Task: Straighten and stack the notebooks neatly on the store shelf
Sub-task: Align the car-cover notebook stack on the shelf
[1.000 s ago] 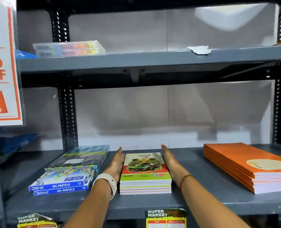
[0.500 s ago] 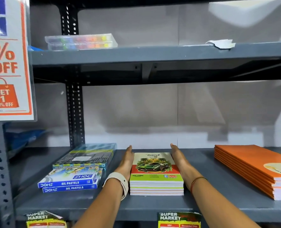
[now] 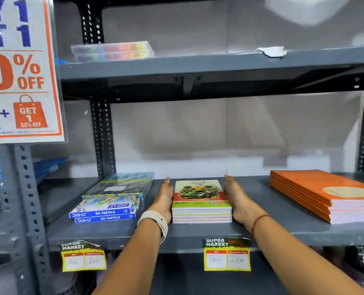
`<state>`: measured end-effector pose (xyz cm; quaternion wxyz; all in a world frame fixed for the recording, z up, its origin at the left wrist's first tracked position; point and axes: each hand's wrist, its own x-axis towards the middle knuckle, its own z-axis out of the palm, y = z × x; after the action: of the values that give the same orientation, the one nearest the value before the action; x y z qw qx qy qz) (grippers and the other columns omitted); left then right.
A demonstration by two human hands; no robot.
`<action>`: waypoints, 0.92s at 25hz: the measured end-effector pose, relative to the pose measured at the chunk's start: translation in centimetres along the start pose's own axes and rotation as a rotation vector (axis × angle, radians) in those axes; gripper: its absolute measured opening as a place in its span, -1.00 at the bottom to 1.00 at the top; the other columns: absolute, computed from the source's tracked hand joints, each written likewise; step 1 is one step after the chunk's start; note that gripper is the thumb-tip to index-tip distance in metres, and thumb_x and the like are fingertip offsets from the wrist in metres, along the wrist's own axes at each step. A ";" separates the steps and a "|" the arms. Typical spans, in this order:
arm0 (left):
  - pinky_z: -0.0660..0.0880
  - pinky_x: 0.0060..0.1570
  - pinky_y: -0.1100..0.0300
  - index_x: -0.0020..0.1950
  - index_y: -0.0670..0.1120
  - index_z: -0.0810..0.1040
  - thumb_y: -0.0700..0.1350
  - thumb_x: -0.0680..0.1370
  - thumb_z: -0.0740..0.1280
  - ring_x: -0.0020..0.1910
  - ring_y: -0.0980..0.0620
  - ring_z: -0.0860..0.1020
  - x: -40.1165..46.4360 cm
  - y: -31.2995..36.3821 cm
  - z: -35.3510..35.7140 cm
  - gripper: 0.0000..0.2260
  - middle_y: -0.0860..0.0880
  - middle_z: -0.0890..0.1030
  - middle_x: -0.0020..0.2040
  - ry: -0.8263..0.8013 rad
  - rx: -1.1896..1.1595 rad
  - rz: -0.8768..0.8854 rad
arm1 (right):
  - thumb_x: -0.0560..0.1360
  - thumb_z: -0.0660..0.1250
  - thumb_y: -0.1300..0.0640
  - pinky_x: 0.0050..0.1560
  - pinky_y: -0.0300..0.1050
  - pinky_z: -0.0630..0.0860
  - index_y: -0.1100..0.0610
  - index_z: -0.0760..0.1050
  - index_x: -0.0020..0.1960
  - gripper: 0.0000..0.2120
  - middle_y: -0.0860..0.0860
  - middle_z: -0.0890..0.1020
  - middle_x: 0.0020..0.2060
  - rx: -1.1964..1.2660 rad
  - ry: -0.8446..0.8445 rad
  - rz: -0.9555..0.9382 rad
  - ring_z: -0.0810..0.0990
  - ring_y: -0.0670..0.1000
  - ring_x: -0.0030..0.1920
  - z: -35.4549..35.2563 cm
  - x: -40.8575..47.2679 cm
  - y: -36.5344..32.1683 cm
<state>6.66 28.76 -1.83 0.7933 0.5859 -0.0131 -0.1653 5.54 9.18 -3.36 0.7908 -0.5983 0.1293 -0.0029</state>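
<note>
A small stack of notebooks (image 3: 200,196) with a green car on the top cover lies squared up in the middle of the grey metal shelf (image 3: 198,235). My left hand (image 3: 163,199) lies flat against the stack's left side, fingers straight and pointing to the back. My right hand (image 3: 236,196) presses flat against the right side in the same way. A second stack of larger orange notebooks (image 3: 317,188) sits at the right end of the shelf, turned at a slight angle.
Blue oil pastel boxes (image 3: 104,211) lie just left of my left hand, under a darker flat box (image 3: 121,184). Clear cases (image 3: 112,51) and a paper scrap (image 3: 272,51) sit on the upper shelf. A sale poster (image 3: 21,69) hangs at left. Price tags (image 3: 226,254) hang from the shelf edge.
Both hands stay flat against the sides of the car notebook stack. The view has shifted a little, so the whole shelf appears further right in frame.
</note>
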 end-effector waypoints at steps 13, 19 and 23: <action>0.04 0.50 -0.09 0.54 0.12 0.13 0.58 0.27 0.09 0.55 -0.05 0.07 -2.3 -2.1 -1.1 -0.07 0.03 0.16 0.56 0.101 0.724 0.209 | 0.36 0.15 -0.51 0.24 -0.25 0.44 -0.03 0.35 0.44 -0.19 -0.14 0.56 0.25 -0.623 0.018 -0.405 0.54 -0.16 0.23 -1.3 -4.4 1.5; 0.35 0.38 -0.01 0.23 0.24 0.45 0.36 0.08 0.52 0.20 0.16 0.54 -3.0 -2.9 -3.9 -0.25 0.24 0.62 0.15 -0.055 1.084 0.358 | 0.11 0.58 -0.31 0.03 -0.45 0.46 -0.29 0.49 0.14 -0.37 -0.37 0.66 -0.01 -1.012 -0.243 -0.448 0.61 -0.35 0.02 -3.5 -5.7 1.5; 0.41 0.33 0.03 0.18 0.24 0.50 0.30 0.14 0.53 0.15 0.20 0.57 -3.1 -2.9 -3.7 -0.37 0.24 0.64 0.13 -0.079 1.057 0.367 | 0.12 0.63 -0.21 0.10 -0.33 0.48 -0.18 0.50 0.20 -0.32 -0.29 0.68 0.03 -1.000 -0.234 -0.444 0.62 -0.28 0.05 -3.9 -5.1 1.6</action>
<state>3.83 32.26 -5.11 0.4062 0.8853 -0.2256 -0.0172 -0.40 6.79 -4.85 0.4003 -0.9097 -0.1029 -0.0412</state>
